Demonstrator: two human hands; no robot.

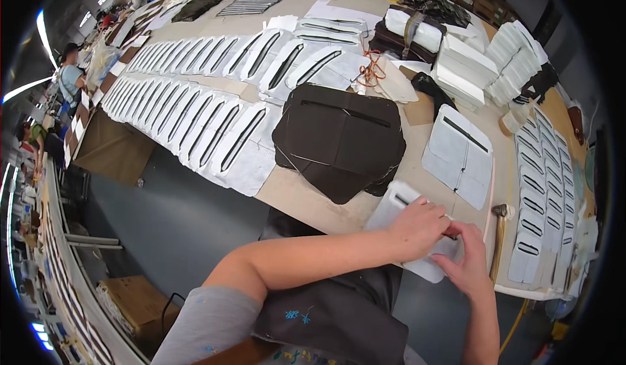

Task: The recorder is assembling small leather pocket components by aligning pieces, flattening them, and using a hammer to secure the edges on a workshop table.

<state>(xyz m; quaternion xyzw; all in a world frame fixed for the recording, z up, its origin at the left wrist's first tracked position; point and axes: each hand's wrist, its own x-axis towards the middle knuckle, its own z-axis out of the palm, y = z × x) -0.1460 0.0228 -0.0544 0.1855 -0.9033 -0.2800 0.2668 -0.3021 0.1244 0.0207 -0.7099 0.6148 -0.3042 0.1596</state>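
Note:
A pale grey-white fabric panel (pixel 425 271) with a dark slot near its upper end lies at the table's front edge, under both my hands. My left hand (pixel 420 227) reaches across it from the left, fingers bent and closed at its middle. Close against those fingertips, my right hand (pixel 464 255) pinches the same spot with its thumb and fingers. A small dark bit shows between the hands; my fingers hide most of it. Beyond them lies a similar slotted panel (pixel 450 153), flat on the table. To the left is a stack of dark brown panels (pixel 339 140) with loose threads.
Overlapping rows of white slotted panels (pixel 195 127) cover the table's left side. More small slotted panels (pixel 531 198) lie at the right. A wooden-handled hammer (pixel 498 241) rests right of my hands. White stacks (pixel 466 71) and orange cord (pixel 372 71) lie farther back. People work at the far left.

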